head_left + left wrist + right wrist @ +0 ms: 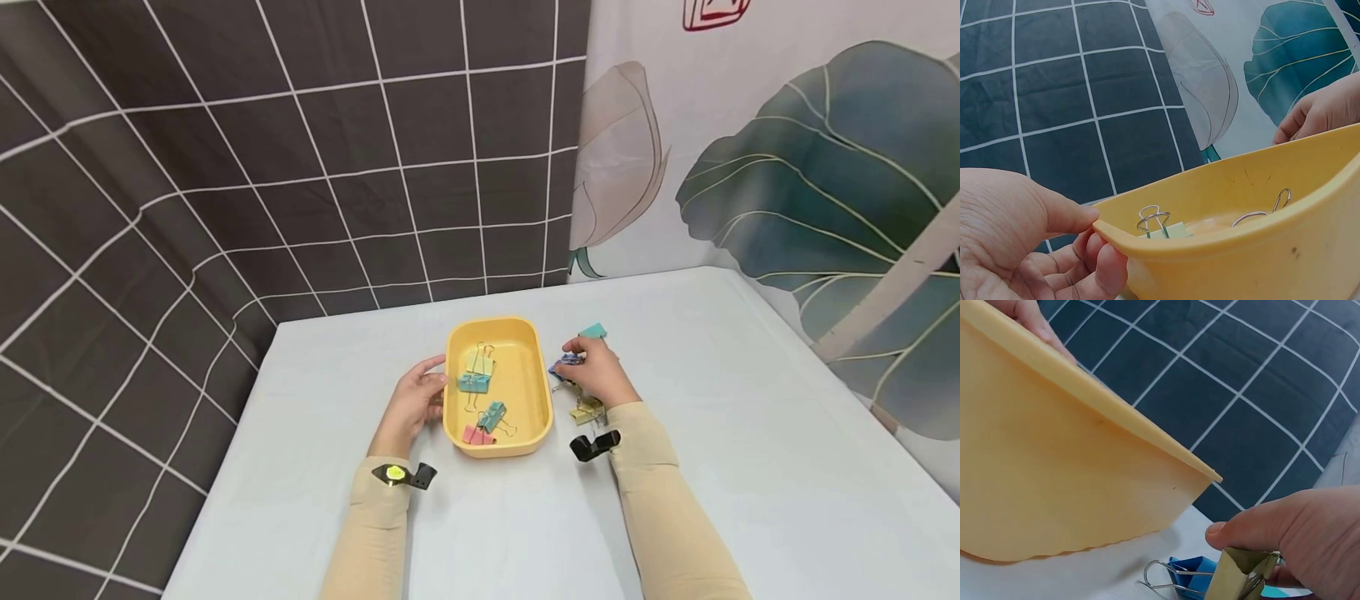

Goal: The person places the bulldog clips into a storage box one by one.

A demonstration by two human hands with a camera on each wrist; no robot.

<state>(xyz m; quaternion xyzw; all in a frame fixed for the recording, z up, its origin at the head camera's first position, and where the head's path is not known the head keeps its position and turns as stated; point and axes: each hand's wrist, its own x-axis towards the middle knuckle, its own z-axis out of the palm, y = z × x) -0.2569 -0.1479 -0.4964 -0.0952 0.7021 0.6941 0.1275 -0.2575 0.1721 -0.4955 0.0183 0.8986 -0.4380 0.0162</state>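
Your left hand (414, 398) is pinching the left rim of the yellow tray (525, 387), which is resting on the tabletop (300, 500). Your right hand (600, 372) is hovering at a blue clip (564, 365) just right of the tray; I cannot tell whether the fingers are gripping it. A yellow clip (585, 413) and a turquoise clip (593, 331) are lying near that hand. Four clips (492, 416) are lying inside the tray.
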